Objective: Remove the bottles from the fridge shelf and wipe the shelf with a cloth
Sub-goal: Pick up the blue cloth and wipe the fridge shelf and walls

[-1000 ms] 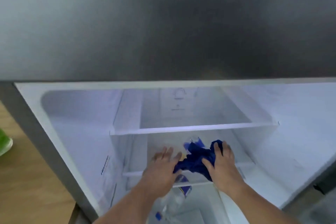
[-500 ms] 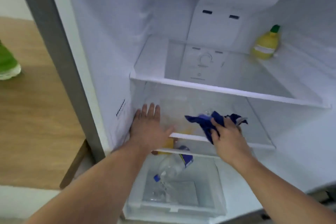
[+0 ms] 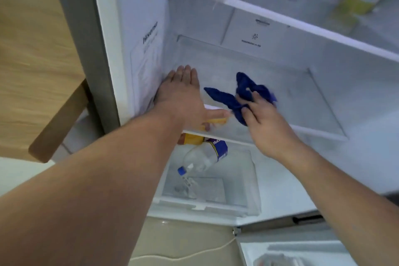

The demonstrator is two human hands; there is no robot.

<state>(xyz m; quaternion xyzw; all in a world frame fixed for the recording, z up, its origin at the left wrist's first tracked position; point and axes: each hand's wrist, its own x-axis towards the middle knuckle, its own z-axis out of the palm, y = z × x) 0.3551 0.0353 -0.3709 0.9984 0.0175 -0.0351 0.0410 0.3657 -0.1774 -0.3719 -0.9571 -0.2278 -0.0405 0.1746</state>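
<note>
The lower glass fridge shelf (image 3: pixel 302 101) is bare of bottles. My left hand (image 3: pixel 183 97) lies flat on its left front corner, fingers together and extended, holding nothing. My right hand (image 3: pixel 265 119) presses a crumpled dark blue cloth (image 3: pixel 244 93) onto the middle of the shelf. Below the shelf, a clear plastic bottle (image 3: pixel 205 155) with a blue cap and blue label lies on its side in the transparent drawer (image 3: pixel 248 203). Something orange-yellow (image 3: pixel 192 138) shows under my left hand; it is partly hidden.
A blurred yellow bottle (image 3: pixel 362 2) stands on the upper shelf (image 3: pixel 302 28) at the right. A wooden tabletop (image 3: pixel 32 49) is left of the fridge wall. A white cable (image 3: pixel 183 252) runs over the floor below. The open fridge door's bin (image 3: pixel 302 252) is at the bottom right.
The view dropped and came closer to the lower shelf. My left hand slid to the shelf's left corner. My right hand moved the cloth across the shelf's middle.
</note>
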